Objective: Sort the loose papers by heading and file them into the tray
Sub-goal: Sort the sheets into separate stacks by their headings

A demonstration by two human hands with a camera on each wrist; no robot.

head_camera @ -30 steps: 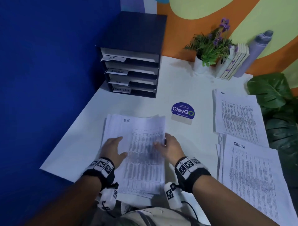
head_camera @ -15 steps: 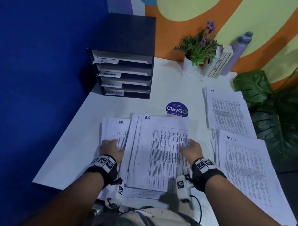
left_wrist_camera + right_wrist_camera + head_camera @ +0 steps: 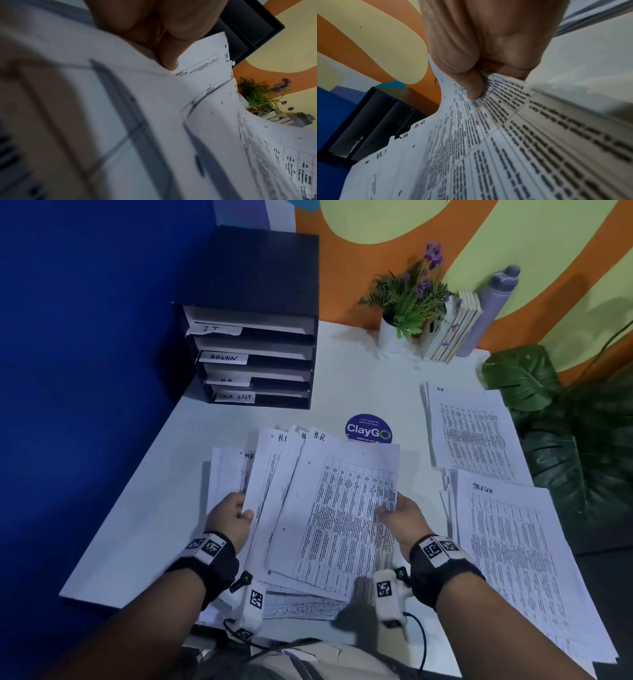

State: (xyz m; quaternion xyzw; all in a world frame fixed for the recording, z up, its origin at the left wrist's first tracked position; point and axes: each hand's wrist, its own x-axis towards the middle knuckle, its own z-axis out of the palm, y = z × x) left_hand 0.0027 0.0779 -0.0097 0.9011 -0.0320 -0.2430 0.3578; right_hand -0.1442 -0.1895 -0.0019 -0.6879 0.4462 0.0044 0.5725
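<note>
**Both hands on the H.R sheets**

Here the left hand (image 3: 230, 517) and right hand (image 3: 400, 517) each pinch an edge of a fanned bundle of H.R papers (image 3: 329, 508), thumbs on top and fingers curled beneath, holding it above the near part of the white worktop (image 3: 359, 364). More sheets lie under the bundle. The black filing tray (image 3: 255, 337) stands at the far left corner, its slots labelled IT, ADMIN, H.R and TASK LIST. To the right lie a second H.R pile (image 3: 472, 433) and a task-list pile (image 3: 520, 563), just beside each other.

H.R papers (image 3: 329, 518) now lifted, fanned, both hands pinching edges
</note>
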